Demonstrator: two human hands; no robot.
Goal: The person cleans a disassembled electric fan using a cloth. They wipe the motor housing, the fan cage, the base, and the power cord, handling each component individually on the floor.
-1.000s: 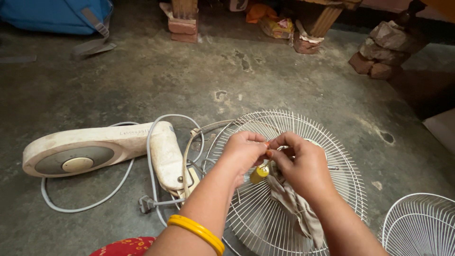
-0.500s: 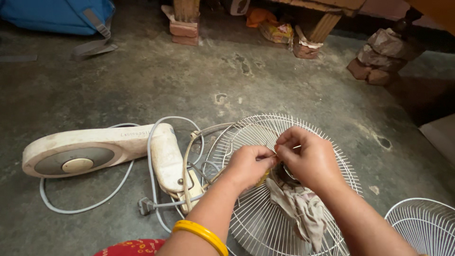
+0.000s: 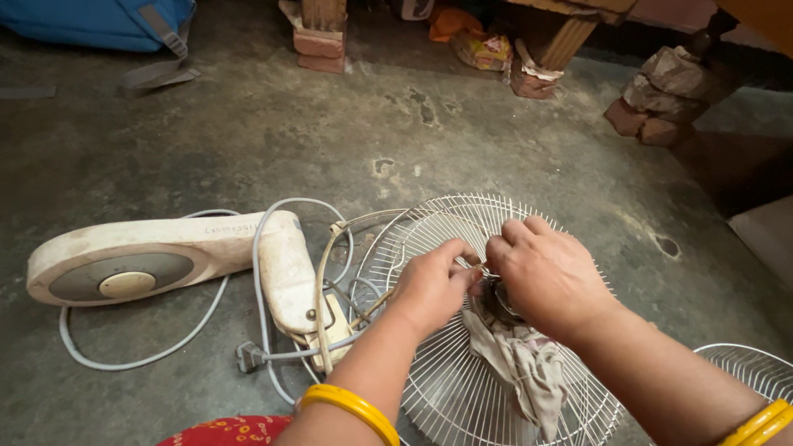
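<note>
Fan grille point(image 3: 446, 388) centre hidden under hands; second grille point(image 3: 747, 367) cut off.

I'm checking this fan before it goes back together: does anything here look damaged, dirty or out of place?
The fan is apart: its cream base lies on its side on the floor, scuffed and grimy. One wire grille lies flat under both hands, a dirty rag draped on it. A second grille sits apart, right.
</note>
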